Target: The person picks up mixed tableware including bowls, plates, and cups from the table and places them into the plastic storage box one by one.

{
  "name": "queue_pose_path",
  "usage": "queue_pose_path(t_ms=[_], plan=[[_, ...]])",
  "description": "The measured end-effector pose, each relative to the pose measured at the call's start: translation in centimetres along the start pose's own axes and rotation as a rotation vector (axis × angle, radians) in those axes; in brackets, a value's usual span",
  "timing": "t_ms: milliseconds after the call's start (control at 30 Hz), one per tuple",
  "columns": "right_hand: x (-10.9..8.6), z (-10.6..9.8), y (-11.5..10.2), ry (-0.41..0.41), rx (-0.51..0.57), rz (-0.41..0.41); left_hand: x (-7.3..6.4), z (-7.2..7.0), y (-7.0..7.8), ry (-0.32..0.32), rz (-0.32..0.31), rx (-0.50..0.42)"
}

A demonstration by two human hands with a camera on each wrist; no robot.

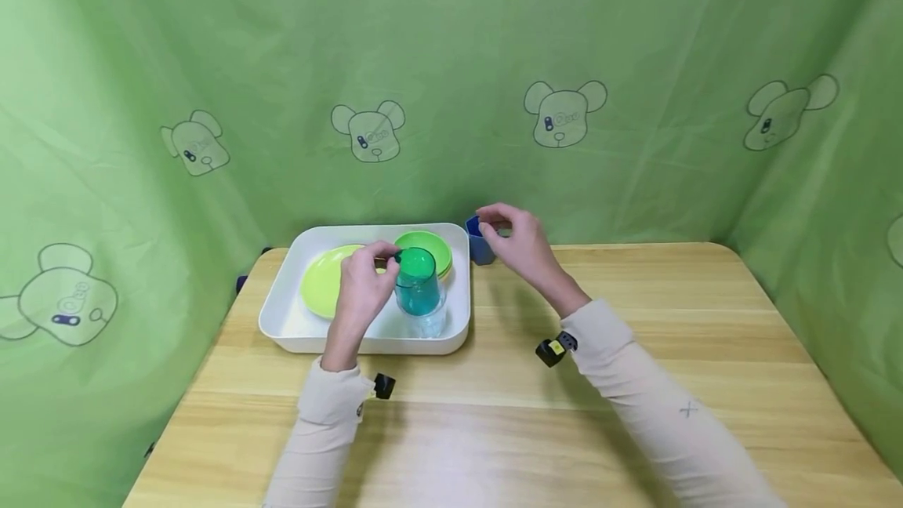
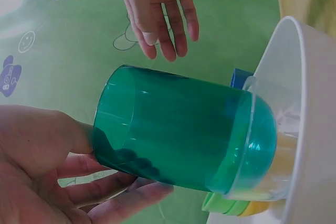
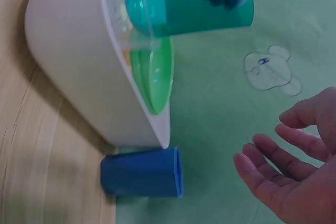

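My left hand [image 1: 363,284] pinches the rim of a translucent teal-green cup [image 1: 418,292]. The lower end of that cup sits inside a clear cup [image 1: 432,324] standing in the white tray [image 1: 462,320]. In the left wrist view the left thumb is at the teal cup's [image 2: 173,124] rim, with fingers along its side. My right hand [image 1: 520,245] hovers by a dark blue cup [image 1: 483,251], which stands upright just outside the tray's right side. In the right wrist view the right hand's [image 3: 294,166] fingers are loosely bent, apart from the blue cup [image 3: 142,174] and holding nothing.
A yellow-green plate [image 1: 320,284] lies in the tray's left part. Green bowls [image 1: 433,245] are stacked at its back right, with a yellow-orange one under them. The wooden table [image 1: 635,312] meets a green curtain [image 1: 451,61] behind and at both sides.
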State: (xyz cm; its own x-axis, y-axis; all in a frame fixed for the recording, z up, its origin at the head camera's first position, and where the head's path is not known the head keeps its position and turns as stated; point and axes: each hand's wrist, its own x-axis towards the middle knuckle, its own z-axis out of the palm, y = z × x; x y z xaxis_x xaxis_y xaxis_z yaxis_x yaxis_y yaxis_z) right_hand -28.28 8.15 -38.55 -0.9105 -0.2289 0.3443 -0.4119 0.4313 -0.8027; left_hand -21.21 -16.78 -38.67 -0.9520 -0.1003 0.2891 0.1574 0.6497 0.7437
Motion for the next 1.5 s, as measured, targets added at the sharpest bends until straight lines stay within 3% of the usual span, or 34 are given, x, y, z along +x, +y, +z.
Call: queue_pose_path(t_ms=[433,733,1267,1500], plan=[[1.7,0.5,3.5,0.042,-0.12,0.012,0.0,1.3,-1.5,-0.01,-0.014,-0.018],[3.5,0.7,5.4,0.035,-0.131,-0.027,-0.1,1.8,-2.8,0.017,-0.003,-0.003],[4.9,1.9,7.7,-0.064,-0.193,0.162,-0.4,2.2,-3.3,0.002,-0.024,-0.044],[5.2,2.1,8.5,-0.079,-0.229,0.198,-0.4,2.2,-3.1,0.026,-0.022,-0.077]])
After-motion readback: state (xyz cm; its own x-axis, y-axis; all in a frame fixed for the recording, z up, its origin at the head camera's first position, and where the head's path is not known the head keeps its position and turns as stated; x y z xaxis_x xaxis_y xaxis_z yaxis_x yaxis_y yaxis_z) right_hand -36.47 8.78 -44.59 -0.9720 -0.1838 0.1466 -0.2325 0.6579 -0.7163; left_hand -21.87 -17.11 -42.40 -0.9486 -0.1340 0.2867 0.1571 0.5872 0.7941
